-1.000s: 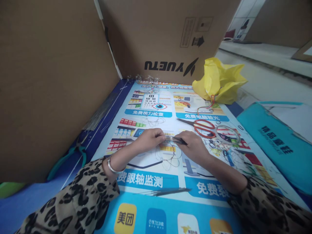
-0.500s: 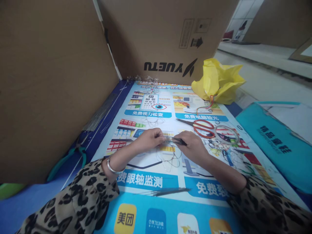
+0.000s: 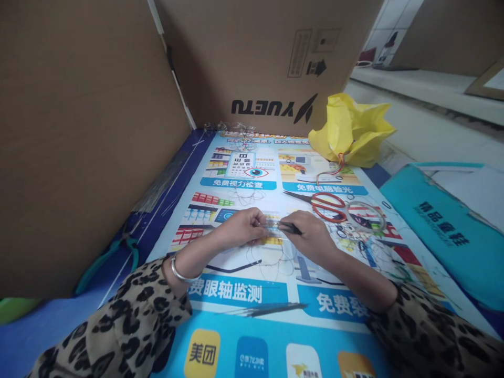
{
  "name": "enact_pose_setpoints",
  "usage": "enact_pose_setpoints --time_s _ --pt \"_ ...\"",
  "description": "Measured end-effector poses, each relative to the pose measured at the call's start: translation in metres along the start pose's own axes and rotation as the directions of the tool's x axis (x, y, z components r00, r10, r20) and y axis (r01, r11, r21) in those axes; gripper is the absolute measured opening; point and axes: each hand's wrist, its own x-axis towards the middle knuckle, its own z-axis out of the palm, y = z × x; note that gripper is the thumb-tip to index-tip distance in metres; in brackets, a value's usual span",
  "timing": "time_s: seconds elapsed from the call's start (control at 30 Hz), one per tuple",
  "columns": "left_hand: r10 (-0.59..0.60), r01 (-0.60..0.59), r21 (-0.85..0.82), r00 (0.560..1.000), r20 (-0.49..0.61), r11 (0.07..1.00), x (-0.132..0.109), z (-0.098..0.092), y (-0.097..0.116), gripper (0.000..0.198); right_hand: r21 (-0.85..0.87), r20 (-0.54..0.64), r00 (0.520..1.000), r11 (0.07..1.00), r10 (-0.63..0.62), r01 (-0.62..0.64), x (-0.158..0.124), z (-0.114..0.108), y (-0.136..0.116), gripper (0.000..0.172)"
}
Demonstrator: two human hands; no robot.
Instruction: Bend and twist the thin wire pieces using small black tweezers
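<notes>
Over the printed sheet, my left hand pinches a thin wire piece between thumb and fingertips. My right hand is closed on dark tweezers, their tips pointing left at the wire. A small gap separates the two hands. Loops of fine wire hang or lie just below them; I cannot tell whether they join the held piece. Right of my right hand are scissors with red handles and a clear tape roll.
Cardboard walls stand at the back and left. Teal-handled pliers lie at the left, and dark wire lengths in front. A yellow bag, tangled wires and a teal box occupy the right side.
My left fingers have shifted slightly and the gap to the tweezers looks a little wider. The wire loops below have swung or blurred. My right hand stays nearly in place.
</notes>
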Motion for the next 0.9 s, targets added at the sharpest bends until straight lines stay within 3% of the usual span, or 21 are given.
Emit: enact_pose_setpoints --time_s 0.17,0.4,0.7,0.9 --pt "-0.046 0.045 0.006 0.997 0.060 0.999 -0.0020 -0.0014 0.0013 0.018 0.019 0.017 0.999 0.999 0.041 -0.042 0.0001 -0.0009 -0.0015 0.010" --pt "-0.020 0.013 0.064 0.993 0.115 0.998 -0.0057 -0.0029 0.0042 0.019 0.024 0.001 0.998 0.997 0.067 -0.067 -0.0006 0.0006 0.0005 0.009" --pt "-0.053 0.047 0.067 0.994 0.094 0.997 -0.0054 -0.0021 0.0015 0.027 0.054 -0.001 0.994 0.992 0.111 -0.111 -0.0012 0.0012 0.0008 0.012" --pt "-0.078 0.078 -0.017 0.996 0.039 0.997 -0.0044 -0.0003 0.0017 0.029 0.121 0.053 0.979 0.972 0.195 -0.200 0.0021 -0.0014 -0.0017 0.021"
